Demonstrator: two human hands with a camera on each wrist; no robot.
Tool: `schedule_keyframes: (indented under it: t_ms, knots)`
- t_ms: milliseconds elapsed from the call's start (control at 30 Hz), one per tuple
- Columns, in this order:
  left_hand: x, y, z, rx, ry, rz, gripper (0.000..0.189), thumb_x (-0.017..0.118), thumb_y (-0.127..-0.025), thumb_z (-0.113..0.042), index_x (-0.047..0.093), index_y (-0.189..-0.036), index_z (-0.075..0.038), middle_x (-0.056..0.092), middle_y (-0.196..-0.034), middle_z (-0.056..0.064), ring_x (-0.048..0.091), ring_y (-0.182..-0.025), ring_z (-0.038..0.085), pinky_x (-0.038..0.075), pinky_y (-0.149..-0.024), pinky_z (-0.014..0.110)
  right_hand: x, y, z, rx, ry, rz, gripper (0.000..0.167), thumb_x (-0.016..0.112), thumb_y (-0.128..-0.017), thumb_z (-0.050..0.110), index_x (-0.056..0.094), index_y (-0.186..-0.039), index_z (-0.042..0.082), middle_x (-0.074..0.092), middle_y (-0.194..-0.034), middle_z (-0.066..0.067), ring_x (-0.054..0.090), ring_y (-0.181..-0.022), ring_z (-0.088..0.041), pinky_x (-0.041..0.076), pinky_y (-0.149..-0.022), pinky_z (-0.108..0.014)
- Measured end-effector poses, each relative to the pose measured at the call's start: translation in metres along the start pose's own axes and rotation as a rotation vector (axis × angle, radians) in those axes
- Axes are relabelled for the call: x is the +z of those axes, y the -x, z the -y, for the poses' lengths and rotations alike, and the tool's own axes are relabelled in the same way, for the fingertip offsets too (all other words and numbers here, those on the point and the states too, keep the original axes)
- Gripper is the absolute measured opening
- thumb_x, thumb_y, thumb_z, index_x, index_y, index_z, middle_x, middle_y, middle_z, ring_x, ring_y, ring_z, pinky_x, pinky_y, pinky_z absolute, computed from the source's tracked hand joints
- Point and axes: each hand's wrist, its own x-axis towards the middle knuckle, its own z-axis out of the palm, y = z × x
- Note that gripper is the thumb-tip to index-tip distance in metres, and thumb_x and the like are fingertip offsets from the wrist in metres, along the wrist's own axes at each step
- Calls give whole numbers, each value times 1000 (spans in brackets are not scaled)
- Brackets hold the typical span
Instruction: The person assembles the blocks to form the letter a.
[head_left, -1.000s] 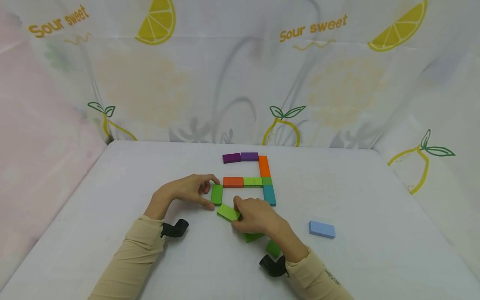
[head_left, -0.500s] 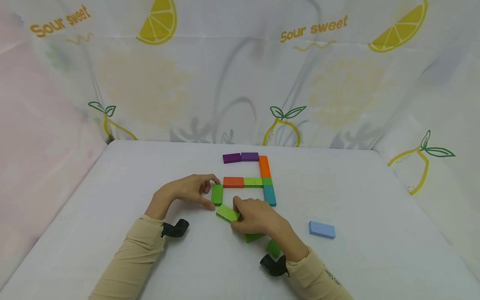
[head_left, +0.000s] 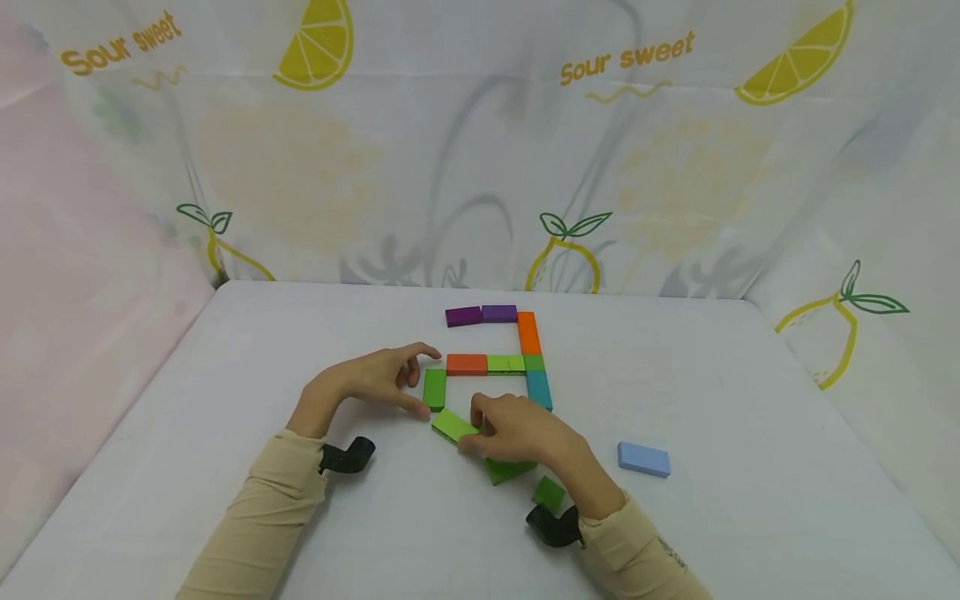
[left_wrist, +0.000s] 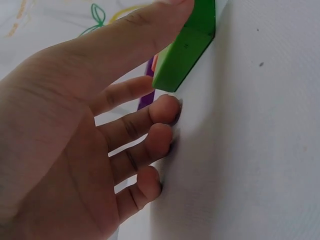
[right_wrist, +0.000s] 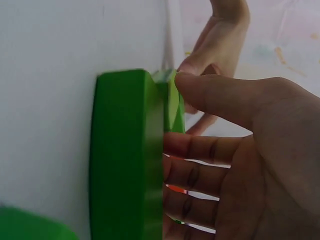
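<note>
My left hand (head_left: 375, 379) lies beside an upright green block (head_left: 434, 389), thumb at its near end and index finger stretched out past its far end. In the left wrist view the thumb overlaps that green block, while the other fingers bend loosely. At the right end of a slanted light green block (head_left: 452, 425) is my right hand (head_left: 517, 429), pinching it between thumb and index finger. The right wrist view has this light green block (right_wrist: 172, 102) between them, partly hidden behind a nearer dark green block (right_wrist: 120, 160).
Beyond the hands runs a joined row of purple, orange (head_left: 529, 333), red (head_left: 467, 364), light green and teal blocks (head_left: 539, 390). Under and beside the right wrist lie two green blocks, one of them small (head_left: 549, 494). A blue block (head_left: 643, 459) sits farther right on the white table.
My left index finger has lifted and straightened away from the upright green block. The right hand has shifted slightly, and the light green block has slid a little left and turned.
</note>
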Motion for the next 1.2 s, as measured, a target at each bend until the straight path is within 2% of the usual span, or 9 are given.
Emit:
schedule_keyframes:
  t_ms: [133, 200, 333, 400, 500, 633, 800, 1033, 1200]
  knots:
    - [-4, 3, 0, -31, 23, 7, 83, 79, -72, -41, 35, -139, -19, 54, -95, 2, 50, -78, 13, 40, -70, 28, -6, 4, -8, -36, -26, 3, 23, 59, -92, 38, 57, -97, 15, 54, -69, 4, 49, -60, -10, 42, -56, -24]
    - [-7, 5, -1, -25, 27, -10, 81, 78, -74, -41, 36, -139, -18, 53, -96, 3, 49, -76, 14, 40, -68, 27, -9, 7, -12, -67, -31, 2, 19, 57, -93, 34, 58, -97, 15, 55, -70, 4, 49, -61, -10, 43, -56, -24]
    - [-8, 4, -8, 65, 16, -68, 61, 72, -81, -40, 46, -130, -14, 52, -91, 3, 46, -71, 12, 38, -61, 24, -12, 16, -23, -141, -53, 18, 15, 56, -94, 32, 58, -96, 17, 56, -72, 6, 50, -64, -7, 44, -59, -22]
    - [-7, 3, -18, 126, 15, -75, 50, 68, -85, -40, 52, -124, -13, 53, -89, 0, 46, -70, 11, 38, -59, 23, -12, 21, -28, -172, -80, 56, 15, 56, -94, 34, 59, -96, 20, 56, -74, 8, 51, -66, -6, 45, -62, -21]
    - [-3, 1, -34, 213, 9, -28, 39, 66, -87, -38, 58, -116, -14, 57, -89, -1, 49, -69, 11, 40, -60, 23, -14, 28, -32, -192, -105, 114, 19, 61, -91, 39, 60, -98, 22, 57, -81, 11, 53, -74, -6, 46, -68, -21]
    - [5, 0, -48, 282, -9, 91, 34, 72, -83, -32, 63, -110, -16, 60, -95, 3, 50, -67, 11, 43, -64, 22, -15, 31, -34, -216, -81, 148, 23, 69, -85, 34, 60, -101, 21, 56, -90, 13, 54, -84, -7, 46, -78, -21]
    - [14, -4, -50, 268, -51, 171, 30, 78, -78, -26, 67, -105, -21, 61, -98, 1, 47, -62, 9, 41, -62, 19, -16, 30, -34, -231, -40, 160, 24, 73, -82, 25, 60, -102, 23, 55, -94, 14, 52, -87, -5, 46, -82, -21]
    - [19, -8, -45, 244, -90, 175, 28, 78, -77, -26, 67, -103, -27, 59, -96, -8, 46, -65, 8, 39, -62, 19, -16, 29, -33, -247, -18, 168, 22, 73, -81, 21, 62, -100, 23, 55, -93, 11, 51, -86, -6, 45, -80, -21]
    - [18, -9, -43, 256, -82, 197, 26, 76, -80, -23, 67, -104, -27, 59, -95, -8, 46, -67, 8, 38, -62, 18, -17, 28, -33, -238, 2, 155, 21, 72, -82, 22, 62, -101, 23, 56, -93, 13, 51, -87, -5, 46, -83, -22]
